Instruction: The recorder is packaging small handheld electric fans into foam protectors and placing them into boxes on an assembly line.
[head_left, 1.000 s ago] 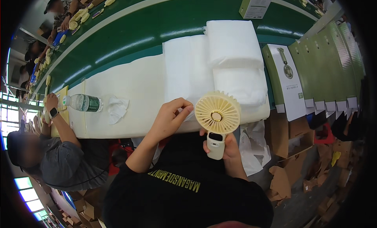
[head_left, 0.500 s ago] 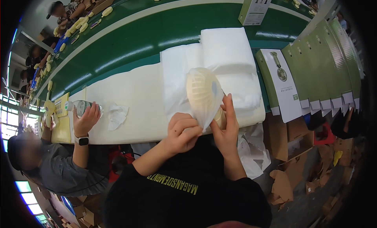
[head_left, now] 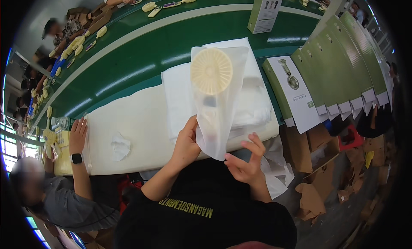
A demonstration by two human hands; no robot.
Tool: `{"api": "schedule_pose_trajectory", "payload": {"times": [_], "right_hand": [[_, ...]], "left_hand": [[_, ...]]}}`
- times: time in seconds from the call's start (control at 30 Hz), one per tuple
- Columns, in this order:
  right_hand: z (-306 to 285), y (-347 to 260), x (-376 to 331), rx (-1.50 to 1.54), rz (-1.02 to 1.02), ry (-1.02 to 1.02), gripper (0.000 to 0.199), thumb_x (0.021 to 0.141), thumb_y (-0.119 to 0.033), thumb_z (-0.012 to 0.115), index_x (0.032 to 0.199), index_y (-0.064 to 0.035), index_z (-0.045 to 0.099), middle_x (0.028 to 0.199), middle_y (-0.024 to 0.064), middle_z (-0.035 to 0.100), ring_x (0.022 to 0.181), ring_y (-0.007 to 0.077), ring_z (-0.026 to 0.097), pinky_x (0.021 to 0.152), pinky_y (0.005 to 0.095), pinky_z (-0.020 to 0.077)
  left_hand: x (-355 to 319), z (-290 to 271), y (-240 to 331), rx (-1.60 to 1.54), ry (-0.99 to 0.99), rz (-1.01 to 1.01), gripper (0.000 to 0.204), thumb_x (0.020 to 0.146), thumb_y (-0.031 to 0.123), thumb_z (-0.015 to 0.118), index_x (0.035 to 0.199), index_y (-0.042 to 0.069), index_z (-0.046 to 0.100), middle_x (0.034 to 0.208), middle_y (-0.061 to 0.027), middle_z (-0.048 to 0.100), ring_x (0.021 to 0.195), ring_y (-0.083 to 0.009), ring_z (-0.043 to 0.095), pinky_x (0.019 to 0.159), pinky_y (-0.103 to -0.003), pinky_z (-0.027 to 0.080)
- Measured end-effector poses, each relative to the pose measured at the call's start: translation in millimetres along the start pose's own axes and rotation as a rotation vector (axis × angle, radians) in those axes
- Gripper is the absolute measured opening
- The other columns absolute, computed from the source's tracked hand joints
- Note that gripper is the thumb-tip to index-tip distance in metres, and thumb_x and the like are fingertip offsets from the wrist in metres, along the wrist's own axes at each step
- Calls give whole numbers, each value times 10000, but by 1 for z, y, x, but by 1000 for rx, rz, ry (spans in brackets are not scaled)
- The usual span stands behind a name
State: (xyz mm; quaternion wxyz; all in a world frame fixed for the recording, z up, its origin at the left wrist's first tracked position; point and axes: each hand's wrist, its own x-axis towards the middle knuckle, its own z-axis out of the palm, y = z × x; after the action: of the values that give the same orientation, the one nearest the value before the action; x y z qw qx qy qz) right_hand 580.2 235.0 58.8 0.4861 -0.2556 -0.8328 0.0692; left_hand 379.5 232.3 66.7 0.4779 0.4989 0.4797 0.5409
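A: Held where, and wrapped in what?

B: Held up in front of the body, overlapping in view a flat stack of thin white sheets point(head_left: 255, 103) on the cream-covered bench point(head_left: 146, 120). Inside a long, translucent white film sleeve point(head_left: 214, 141): a cream plastic handheld fan point(head_left: 211, 71), with round ribbed head pointing away from the body and handle pointing back toward it.

A: With what in the bare left grip point(head_left: 186, 141)?

B: With the sleeve's lower left side, grasped next to the handle. Impossible to say whether also clasping the handle through the film.

A: And in the bare right grip point(head_left: 248, 163)?

B: Nothing enclosed, to judge by the spread fingers. Close to the sleeve's lower right corner with a fingertip; too fine to tell touching from barely apart.

A: How best to manage the loose film?

B: Probably best to steady the handle end on the left, keep the fan straight inside, and smooth the slack lightly on the right. Better not to tug hard at the corner: likely to crease or tear.

A: And the sleeve's mouth?

B: Hard to make out here.
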Motion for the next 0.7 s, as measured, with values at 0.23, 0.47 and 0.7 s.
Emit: {"api": "schedule_pose_trajectory", "payload": {"times": [0.23, 0.47, 0.7], "right_hand": [[-51, 21, -48, -88, -93, 450, 623, 782, -153, 656, 1338, -128, 376, 1174, 148, 499, 1113, 312, 505, 1002, 529, 351], [-55, 83, -74, 116, 1059, 1074, 506, 804, -251, 580, 1226, -4, 451, 998, 131, 580, 766, 238, 591, 731, 334, 502], [-71, 66, -13, 795, 809, 844, 524, 819, -261, 520, 1245, 21, 402, 1020, 139, 555, 639, 202, 543, 522, 341, 463]], "left_hand": [[17, 56, 60, 223, -890, 300, 316, 820, 102, 661, 1129, 82, 597, 857, -58, 656, 754, -193, 643, 673, -302, 499], [120, 127, 19, 593, -627, 742, 499, 736, 42, 658, 1217, 104, 538, 1175, -53, 571, 1122, -244, 532, 879, -347, 477], [171, 162, -10, 986, -267, 1027, 673, 651, 5, 681, 1281, 122, 475, 1337, -83, 449, 1243, -314, 427, 1044, -407, 359]]}}
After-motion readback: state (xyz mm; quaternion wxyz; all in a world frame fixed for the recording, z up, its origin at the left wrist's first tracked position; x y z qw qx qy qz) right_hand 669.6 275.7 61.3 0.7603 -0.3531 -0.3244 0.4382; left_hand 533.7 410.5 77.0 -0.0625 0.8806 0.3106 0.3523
